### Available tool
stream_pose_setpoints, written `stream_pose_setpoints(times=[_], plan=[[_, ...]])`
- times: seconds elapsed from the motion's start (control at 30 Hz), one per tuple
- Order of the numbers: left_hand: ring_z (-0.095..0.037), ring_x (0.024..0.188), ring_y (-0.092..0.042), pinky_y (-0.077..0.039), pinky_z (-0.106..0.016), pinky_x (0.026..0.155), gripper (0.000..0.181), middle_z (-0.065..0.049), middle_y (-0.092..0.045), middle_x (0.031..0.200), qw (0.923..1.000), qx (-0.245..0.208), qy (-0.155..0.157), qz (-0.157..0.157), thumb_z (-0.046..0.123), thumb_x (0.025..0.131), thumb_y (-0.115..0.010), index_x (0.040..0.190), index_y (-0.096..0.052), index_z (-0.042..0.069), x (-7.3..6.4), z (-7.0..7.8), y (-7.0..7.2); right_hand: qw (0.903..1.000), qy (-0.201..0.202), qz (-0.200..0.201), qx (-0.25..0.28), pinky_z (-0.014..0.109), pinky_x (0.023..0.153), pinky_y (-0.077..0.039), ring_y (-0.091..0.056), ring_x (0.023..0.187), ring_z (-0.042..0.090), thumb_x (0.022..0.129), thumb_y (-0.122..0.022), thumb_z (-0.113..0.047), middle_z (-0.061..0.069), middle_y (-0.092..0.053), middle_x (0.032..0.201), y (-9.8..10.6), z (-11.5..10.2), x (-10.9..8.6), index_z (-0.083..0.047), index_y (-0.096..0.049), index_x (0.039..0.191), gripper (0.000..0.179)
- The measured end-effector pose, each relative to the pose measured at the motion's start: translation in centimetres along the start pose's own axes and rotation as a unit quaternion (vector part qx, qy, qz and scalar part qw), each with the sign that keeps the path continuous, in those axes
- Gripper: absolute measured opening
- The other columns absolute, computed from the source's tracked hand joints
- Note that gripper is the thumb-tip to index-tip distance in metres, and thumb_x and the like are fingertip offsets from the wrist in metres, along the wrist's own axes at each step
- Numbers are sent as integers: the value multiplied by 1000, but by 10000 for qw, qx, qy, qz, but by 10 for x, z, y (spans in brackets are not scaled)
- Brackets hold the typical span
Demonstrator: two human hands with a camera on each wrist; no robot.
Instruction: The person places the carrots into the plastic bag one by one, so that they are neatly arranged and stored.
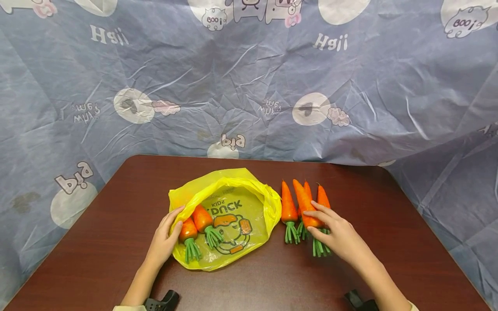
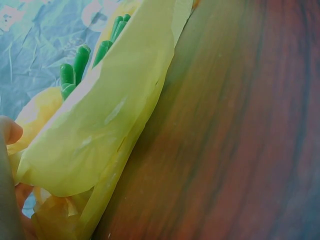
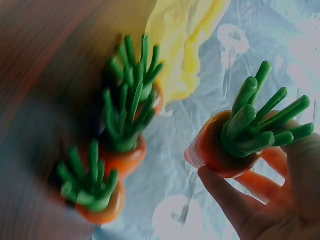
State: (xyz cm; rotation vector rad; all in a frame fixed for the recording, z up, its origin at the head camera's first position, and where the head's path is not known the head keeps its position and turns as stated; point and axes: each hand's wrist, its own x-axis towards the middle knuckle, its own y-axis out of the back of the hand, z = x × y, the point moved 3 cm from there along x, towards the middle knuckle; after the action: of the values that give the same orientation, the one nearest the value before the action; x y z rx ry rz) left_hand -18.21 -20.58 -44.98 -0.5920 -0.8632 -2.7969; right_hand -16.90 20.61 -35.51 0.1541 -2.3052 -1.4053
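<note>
My right hand [image 1: 344, 235] holds an orange carrot [image 1: 304, 202] with green stubby stems, thumb on one side and fingers on the other. In the right wrist view this carrot [image 3: 212, 145] is raised apart from three others. Those lie side by side on the table: a left carrot [image 1: 288, 206], a middle one [image 1: 308, 188] partly hidden behind the held carrot, and a right one [image 1: 322, 197]. A yellow plastic bag [image 1: 272, 206] lies open-mouthed to their left. My left hand [image 1: 162, 241] grips its left rim. Two carrots [image 1: 202, 219] rest inside, stems toward me.
The dark reddish-brown table [image 1: 249, 289] has rounded far corners. Behind it hangs a wrinkled blue-grey cloth [image 1: 233, 77] with cartoon prints. Black wrist devices [image 1: 163, 300] show at the front edge of the head view.
</note>
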Motion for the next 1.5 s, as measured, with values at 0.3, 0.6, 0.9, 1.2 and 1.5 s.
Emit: stream_pose_setpoints(times=[0.3,0.6,0.9,1.2,1.5], plan=[[-6,123,-36,-27,-18,101,38,-8,-48,133,10000,-45,-54,18,16,93,-49,131,-48,20,0,-1,0,9981,444,-206,378,40,84,-49,-58,110,23,80,-68,-25,2,-49,135,-16,-29,8,-25,-63,113,33],[2,121,-34,-24,-10,97,38,-6,-48,134,10000,-12,-17,27,18,93,-50,131,-48,20,-2,0,0,9931,851,-503,630,41,86,-49,-56,112,26,82,-66,-25,2,-51,133,-35,-53,14,-25,-63,112,30],[-2,121,-35,-23,-9,97,38,-6,-48,133,10000,-38,-5,40,17,93,-50,131,-49,20,-2,-1,-1,9843,1013,-1169,848,26,76,-48,-59,104,19,86,-61,-26,3,-48,136,-54,-72,22,-24,-61,115,30],[-2,121,-36,-21,-5,96,37,-8,-49,132,9999,-61,-72,65,15,93,-50,130,-49,17,-1,-1,0,9762,1184,-1560,932,23,75,-48,-58,105,17,86,-60,-25,2,-44,139,-75,-90,39,-22,-62,115,30],[-23,120,-39,-31,-41,98,37,-12,-49,131,9999,10,-158,59,12,93,-50,130,-49,13,1,-1,0,9711,1254,-1884,755,26,78,-47,-54,115,20,86,-58,-24,2,-42,141,-101,-100,65,-21,-61,117,31]])
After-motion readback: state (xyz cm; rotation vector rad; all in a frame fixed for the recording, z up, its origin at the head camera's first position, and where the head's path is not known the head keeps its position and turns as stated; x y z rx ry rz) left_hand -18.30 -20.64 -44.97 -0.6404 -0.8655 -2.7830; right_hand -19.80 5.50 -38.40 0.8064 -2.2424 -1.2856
